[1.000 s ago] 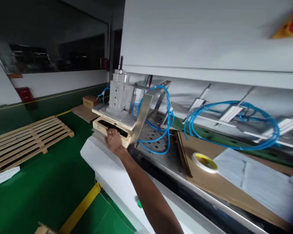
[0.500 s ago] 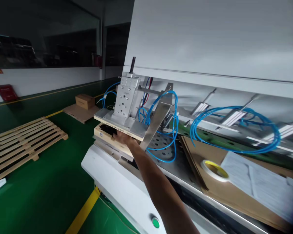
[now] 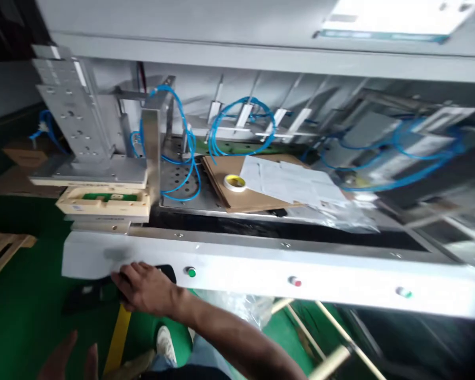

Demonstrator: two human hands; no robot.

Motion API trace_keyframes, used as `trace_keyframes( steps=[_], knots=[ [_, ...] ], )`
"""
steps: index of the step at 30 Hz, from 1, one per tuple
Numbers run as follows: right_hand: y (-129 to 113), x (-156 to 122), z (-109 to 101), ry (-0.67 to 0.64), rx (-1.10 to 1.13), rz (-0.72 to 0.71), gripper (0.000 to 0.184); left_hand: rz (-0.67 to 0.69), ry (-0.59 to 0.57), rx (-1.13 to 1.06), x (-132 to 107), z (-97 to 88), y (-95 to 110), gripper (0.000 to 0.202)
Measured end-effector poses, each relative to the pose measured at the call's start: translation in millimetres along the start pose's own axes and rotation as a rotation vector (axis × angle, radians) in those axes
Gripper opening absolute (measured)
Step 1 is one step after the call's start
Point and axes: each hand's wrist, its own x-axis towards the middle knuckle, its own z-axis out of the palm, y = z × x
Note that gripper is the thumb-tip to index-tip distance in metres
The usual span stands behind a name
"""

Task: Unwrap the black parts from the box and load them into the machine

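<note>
My right hand [image 3: 146,289] is closed on a dark flat piece [image 3: 168,272] in front of the machine's white front panel. Its outline is blurred, so I cannot make out its kind. Another dark shape [image 3: 89,295] extends left of the fingers, perhaps the same piece. At the lower left edge, my left hand [image 3: 69,356] shows only blurred fingers, spread and holding nothing. Above the right hand sits a cream fixture block [image 3: 103,203] with green in its recess. A metal press plate [image 3: 89,171] hangs over that block on a vertical slide [image 3: 73,116].
Green [image 3: 190,272] and red [image 3: 296,282] buttons line the front panel. Cardboard [image 3: 217,179], a tape roll [image 3: 235,183], papers [image 3: 288,179] and coiled blue hoses [image 3: 243,126] lie on the machine bed. A wooden pallet [image 3: 8,248] is on the floor at left.
My right hand has left the gap under the press plate and come toward me with the dark piece. The fixture recess now shows green. My left hand has appeared, and the view has turned right and down.
</note>
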Motion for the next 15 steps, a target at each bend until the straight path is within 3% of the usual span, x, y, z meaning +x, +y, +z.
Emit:
trace_keyframes(
  steps=[2, 3, 5, 8, 11, 15],
  knots=[
    [-8, -46, 8, 0.018, 0.000, 0.002, 0.068, 0.280, 0.172, -0.093, 33, -1.8, 30, 0.078],
    [-9, -66, 10, 0.045, -0.004, 0.002, 0.066, 0.457, 0.130, -0.127, 49, -3.1, 48, 0.079],
    [-6, -103, 10, 0.112, -0.017, 0.006, 0.061, 0.674, 0.028, -0.141, 75, -3.4, 86, 0.073],
    [2, -151, 0, 0.183, -0.049, 0.068, 0.056, 0.897, -0.039, -0.173, 97, 6.8, 141, 0.056],
    [9, -201, -12, 0.348, -0.073, 0.212, 0.052, 0.952, -0.021, -0.185, 108, 24.1, 187, 0.046],
    [20, -269, -6, 0.609, -0.122, 0.628, 0.027, 0.878, 0.034, -0.211, 132, 46.9, 239, 0.050]
  ],
)
